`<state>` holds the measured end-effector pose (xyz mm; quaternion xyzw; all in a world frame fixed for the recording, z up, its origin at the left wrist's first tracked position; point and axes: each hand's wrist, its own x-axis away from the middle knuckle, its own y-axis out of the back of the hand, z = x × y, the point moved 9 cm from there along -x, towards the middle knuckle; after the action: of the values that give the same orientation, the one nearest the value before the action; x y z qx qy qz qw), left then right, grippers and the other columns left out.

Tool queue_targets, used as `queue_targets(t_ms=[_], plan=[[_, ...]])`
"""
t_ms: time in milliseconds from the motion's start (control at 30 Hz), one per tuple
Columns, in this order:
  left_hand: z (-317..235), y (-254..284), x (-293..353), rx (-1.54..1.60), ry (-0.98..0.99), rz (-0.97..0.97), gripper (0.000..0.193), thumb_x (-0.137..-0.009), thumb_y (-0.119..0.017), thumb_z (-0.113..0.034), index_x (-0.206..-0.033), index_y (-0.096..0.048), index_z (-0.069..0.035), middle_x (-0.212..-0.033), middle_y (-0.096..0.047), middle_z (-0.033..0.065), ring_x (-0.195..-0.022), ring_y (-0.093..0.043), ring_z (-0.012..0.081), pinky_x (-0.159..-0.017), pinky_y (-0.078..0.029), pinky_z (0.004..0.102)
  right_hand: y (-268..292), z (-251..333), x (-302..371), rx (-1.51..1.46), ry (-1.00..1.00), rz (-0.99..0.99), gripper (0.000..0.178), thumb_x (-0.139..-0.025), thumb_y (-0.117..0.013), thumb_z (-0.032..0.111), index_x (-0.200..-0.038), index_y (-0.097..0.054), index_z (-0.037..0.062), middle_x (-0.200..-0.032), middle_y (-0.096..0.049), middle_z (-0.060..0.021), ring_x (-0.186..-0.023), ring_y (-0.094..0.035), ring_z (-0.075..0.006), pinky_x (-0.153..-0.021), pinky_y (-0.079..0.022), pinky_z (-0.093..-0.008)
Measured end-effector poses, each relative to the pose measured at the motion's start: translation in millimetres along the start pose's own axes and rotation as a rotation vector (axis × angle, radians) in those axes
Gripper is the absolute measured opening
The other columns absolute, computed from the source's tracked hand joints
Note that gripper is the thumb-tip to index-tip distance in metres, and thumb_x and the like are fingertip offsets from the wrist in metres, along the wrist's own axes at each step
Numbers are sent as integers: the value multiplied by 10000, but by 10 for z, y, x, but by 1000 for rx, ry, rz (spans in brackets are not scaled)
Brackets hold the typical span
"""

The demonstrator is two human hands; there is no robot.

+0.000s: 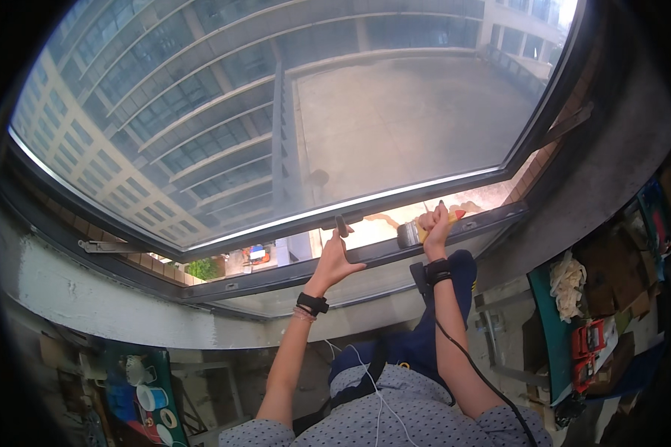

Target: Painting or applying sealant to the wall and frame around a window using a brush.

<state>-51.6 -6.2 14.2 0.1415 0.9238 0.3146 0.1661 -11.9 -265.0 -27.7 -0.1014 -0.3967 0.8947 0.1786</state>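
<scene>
A tilted-out window sash (268,237) with a dark frame and a large glass pane stands ajar in front of me. At its bottom rail, my left hand (334,261) has its fingers on the small dark window handle (341,226), with the thumb stretched out to the right. My right hand (437,232) is closed around a paintbrush (408,235) with a yellow, red-tipped handle. The brush head points left, close over the dark lower window frame (306,267). From this angle I cannot tell whether the bristles touch the frame.
Metal stay arms (108,246) hold the sash at both sides. Lower left, a green table (162,372) bears a tub (151,398) and a tape roll (169,419). To the right, another green table (546,328) holds pale cloth (567,285) and red tools (589,339). Cables hang along my body.
</scene>
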Motion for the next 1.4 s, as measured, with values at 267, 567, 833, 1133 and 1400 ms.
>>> queue_targets(t_ms=[267, 567, 833, 1133, 1400], plan=[[16, -52, 51, 229, 57, -73, 823, -503, -809, -84, -1180, -342, -102, -1009, -425, 25, -676, -402, 113, -621, -386, 241, -52, 45, 44, -11, 20, -4, 441, -956, -381, 296, -574, -202, 167, -441, -156, 48, -405, -139, -86, -442, -181, -265], [11, -49, 50, 209, 90, -102, 814, -507, -812, -80, -1174, -345, -105, -997, -425, 24, -666, -411, 111, -599, -391, 242, -5, 48, 39, -27, 16, -46, 439, -952, -383, 295, -569, -210, 168, -440, -158, 48, -394, -139, -87, -437, -183, -265], [77, -33, 32, 101, 42, -13, 874, -547, -839, -186, -1241, -319, -78, -1022, -451, 60, -659, -429, 160, -632, -429, 296, -34, 75, 62, 4, 19, -56, 433, -951, -375, 291, -576, -200, 162, -441, -149, 42, -402, -141, -89, -443, -185, -264], [76, -62, 7, 20, -10, 14, 896, -533, -843, -199, -1220, -281, -83, -1088, -418, 60, -619, -379, 137, -598, -407, 261, -41, 95, 60, 21, 16, -52, 441, -953, -361, 297, -565, -202, 161, -437, -155, 40, -407, -145, -92, -447, -188, -267], [84, -39, 10, 31, -4, -4, 834, -588, -815, -231, -1228, -302, -79, -719, -419, 86, -543, -422, 196, -586, -420, 323, -12, 72, 54, 23, 7, -50, 445, -954, -353, 304, -563, -200, 157, -441, -146, 36, -409, -131, -95, -451, -187, -271]])
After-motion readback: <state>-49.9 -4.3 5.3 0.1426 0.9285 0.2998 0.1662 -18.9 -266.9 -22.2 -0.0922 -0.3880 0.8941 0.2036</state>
